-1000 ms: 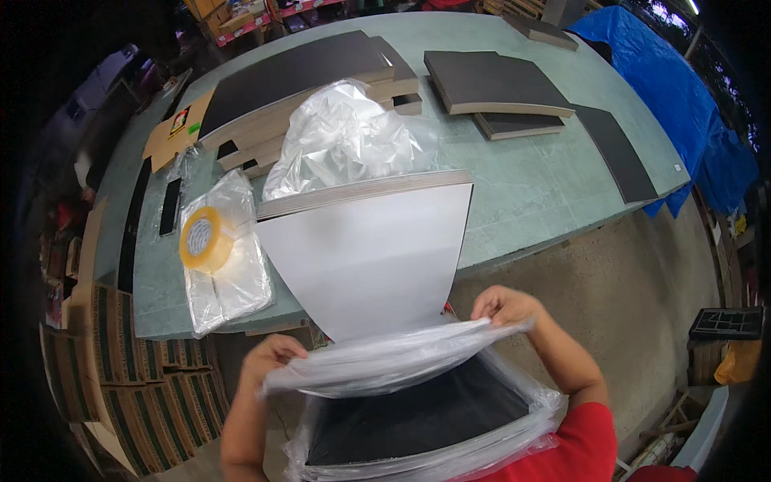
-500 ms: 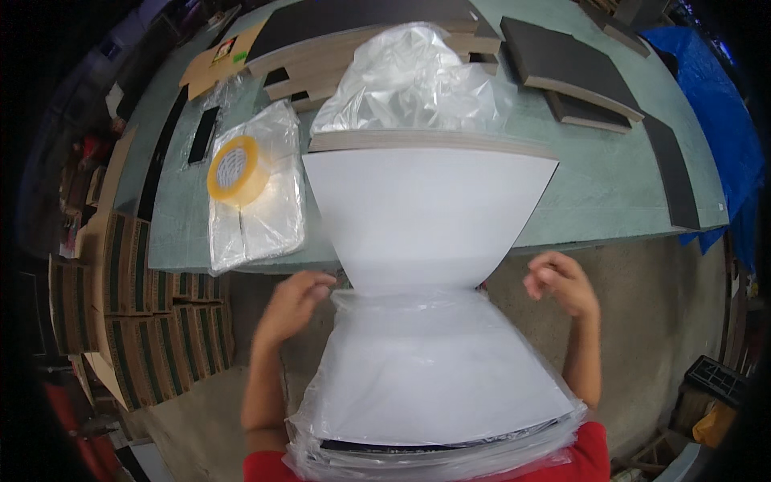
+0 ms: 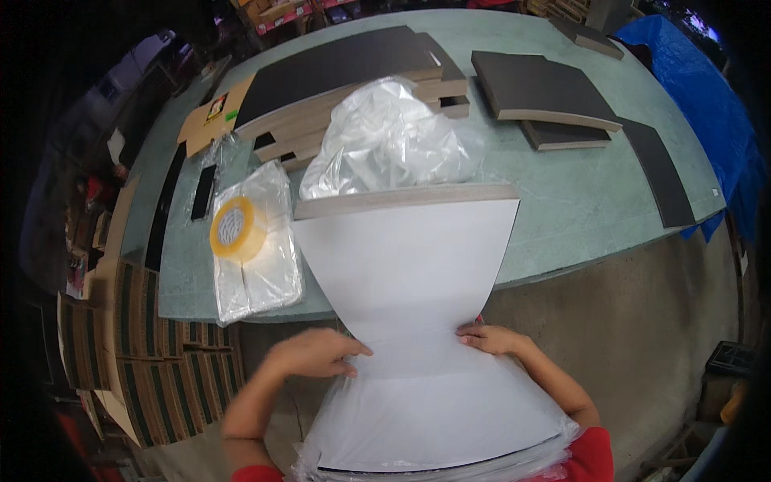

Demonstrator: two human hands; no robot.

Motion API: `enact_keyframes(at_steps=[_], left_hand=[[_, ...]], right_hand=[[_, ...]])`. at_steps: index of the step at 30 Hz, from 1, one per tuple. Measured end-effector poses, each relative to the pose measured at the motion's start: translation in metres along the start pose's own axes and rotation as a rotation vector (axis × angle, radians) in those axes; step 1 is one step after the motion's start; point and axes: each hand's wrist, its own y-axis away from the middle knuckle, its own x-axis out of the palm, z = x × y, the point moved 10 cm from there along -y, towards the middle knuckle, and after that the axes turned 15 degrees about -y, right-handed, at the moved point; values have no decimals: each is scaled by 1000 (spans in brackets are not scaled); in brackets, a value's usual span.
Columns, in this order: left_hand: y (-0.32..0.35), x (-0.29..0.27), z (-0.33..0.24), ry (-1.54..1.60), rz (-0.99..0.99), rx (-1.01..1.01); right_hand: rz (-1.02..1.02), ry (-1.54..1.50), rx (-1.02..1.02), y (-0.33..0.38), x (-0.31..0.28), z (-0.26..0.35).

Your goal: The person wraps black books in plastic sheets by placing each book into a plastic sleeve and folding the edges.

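A long white-faced board stack [image 3: 405, 265] juts over the near table edge toward me. Its near part sits inside a clear plastic bag [image 3: 438, 406], whose mouth lies across the middle of the stack. At the left side of that mouth, my left hand [image 3: 321, 353] has its fingers closed on the bag's film. On the opposite side, my right hand [image 3: 488, 339] pinches the bag by the board's edge, its fingertips resting on the white face. Crumpled clear plastic [image 3: 385, 145] lies just beyond the stack's far end.
A tape roll [image 3: 238, 229] rests on folded plastic bags [image 3: 261, 281] at the left of the green table [image 3: 562, 241]. Dark boards [image 3: 337, 64] are stacked behind, with more dark boards [image 3: 546, 88] to the right. Flattened cartons [image 3: 173, 394] stand lower left; a blue tarp [image 3: 699, 104] hangs right.
Both hands have come inward from beside the stack onto the bag's mouth. The bag's mouth looks a little farther up the stack. The view has shifted, so the table appears lower.
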Motion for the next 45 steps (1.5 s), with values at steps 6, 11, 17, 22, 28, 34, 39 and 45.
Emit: enact_keyframes(at_steps=[6,11,17,22,28,34,39,45], left_hand=[[-3,-276,-71,-942,-1128,-147],[-65,-294,9,-687,-1099,-56],[62,-278,-11,629,-1664,51],[10,-82,-60,-504,-689,-31],[-12,-48,-56,93,-349,-66],[33,-118,20,821,-825,-289],[38,-126,22,771,-843,-276],[48,-140,9,584,-672,99]], right_hand=[[179,194,-97,48,-13,139],[734,-197,-565,110,76,185],[271,39,-96,33,47,62],[324,-32,-118,43,14,114],[-71,-497,-727,59,-29,245],[-48,-1088,-472,40,-74,216],[-83,-778,-637,49,-74,247],[-288,-829,-602,53,-110,231]])
